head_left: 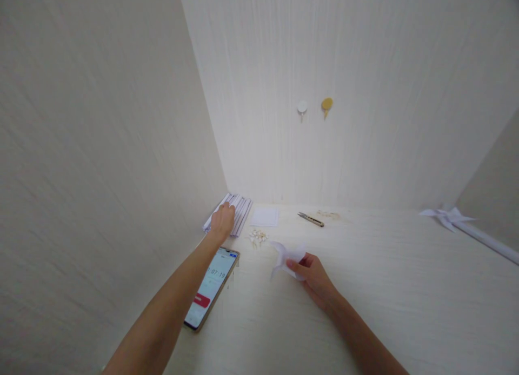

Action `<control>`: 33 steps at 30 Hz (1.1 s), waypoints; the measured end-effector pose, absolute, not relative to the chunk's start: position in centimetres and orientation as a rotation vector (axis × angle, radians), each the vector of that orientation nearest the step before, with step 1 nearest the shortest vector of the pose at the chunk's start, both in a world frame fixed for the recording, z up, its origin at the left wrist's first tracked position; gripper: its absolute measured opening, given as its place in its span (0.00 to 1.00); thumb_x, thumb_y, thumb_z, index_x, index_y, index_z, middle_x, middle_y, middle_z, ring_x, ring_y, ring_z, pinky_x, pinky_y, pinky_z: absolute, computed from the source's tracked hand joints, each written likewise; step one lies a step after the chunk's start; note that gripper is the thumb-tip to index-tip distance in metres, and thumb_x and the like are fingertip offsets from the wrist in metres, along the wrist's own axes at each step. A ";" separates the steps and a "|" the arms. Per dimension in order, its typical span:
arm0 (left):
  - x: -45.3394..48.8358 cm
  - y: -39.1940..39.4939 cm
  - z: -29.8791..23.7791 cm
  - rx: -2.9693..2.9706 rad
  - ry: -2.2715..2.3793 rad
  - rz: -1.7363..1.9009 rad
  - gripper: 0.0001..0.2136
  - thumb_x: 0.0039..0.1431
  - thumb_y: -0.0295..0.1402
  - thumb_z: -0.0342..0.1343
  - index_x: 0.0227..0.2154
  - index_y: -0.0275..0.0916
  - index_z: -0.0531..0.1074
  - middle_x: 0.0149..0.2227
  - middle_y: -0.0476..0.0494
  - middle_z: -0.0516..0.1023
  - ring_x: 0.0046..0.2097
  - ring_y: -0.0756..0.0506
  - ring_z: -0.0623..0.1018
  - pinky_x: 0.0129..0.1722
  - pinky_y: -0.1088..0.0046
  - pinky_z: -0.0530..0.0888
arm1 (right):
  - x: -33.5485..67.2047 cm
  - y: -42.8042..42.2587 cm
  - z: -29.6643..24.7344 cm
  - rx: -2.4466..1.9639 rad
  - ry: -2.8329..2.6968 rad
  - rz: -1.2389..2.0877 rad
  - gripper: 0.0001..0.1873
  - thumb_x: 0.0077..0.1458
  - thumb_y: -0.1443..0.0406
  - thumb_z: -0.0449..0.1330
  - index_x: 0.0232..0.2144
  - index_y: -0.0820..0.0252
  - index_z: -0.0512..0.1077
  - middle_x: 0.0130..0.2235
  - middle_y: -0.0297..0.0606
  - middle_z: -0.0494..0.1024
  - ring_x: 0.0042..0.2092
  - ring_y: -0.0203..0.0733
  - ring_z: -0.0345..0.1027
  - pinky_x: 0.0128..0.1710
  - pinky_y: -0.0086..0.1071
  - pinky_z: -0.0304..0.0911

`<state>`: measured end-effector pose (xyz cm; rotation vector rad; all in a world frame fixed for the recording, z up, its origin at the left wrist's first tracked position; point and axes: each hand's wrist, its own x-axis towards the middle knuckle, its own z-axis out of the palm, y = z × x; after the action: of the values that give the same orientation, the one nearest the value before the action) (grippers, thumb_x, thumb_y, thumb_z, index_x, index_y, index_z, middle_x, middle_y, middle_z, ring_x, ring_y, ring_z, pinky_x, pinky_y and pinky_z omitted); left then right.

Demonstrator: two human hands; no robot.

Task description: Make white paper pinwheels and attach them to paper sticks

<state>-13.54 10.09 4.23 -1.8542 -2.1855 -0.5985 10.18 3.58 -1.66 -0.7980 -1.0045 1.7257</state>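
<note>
phone lies nearer than the left hand, whose fingers curl over a striped stack, grip unclear; right hand pinches a pinwheel between thumb and fingers.

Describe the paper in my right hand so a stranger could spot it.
Over the pale table, right of the phone, find the right hand. It pinches a white paper shape with curling points. Unlike the similar shape far right, by a white rod, this one is held.
</note>
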 end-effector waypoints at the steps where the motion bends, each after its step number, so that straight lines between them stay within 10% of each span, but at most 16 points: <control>1: -13.9 10.3 4.5 -1.846 -2.187 -0.523 0.14 0.50 0.21 0.37 0.29 0.32 0.69 0.40 0.30 0.68 0.43 0.38 0.68 0.36 0.65 0.65 | 10.2 3.6 -1.8 -0.799 -1.019 1.721 0.10 0.27 0.64 0.66 0.19 0.62 0.73 0.21 0.35 0.76 0.22 0.36 0.66 0.25 0.30 0.59; 33: -13.7 11.7 3.3 -1.729 -2.162 0.035 0.17 0.52 0.19 0.35 0.35 0.30 0.69 0.37 0.30 0.69 0.41 0.40 0.71 0.35 0.66 0.67 | 10.2 3.8 -1.9 -0.776 -0.979 1.765 0.10 0.27 0.67 0.66 0.19 0.63 0.73 0.21 0.32 0.76 0.22 0.32 0.64 0.25 0.27 0.56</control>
<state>-13.68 11.73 3.35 -1.7293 -2.1620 0.0348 10.17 3.79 -1.93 -0.7757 -0.9789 1.7651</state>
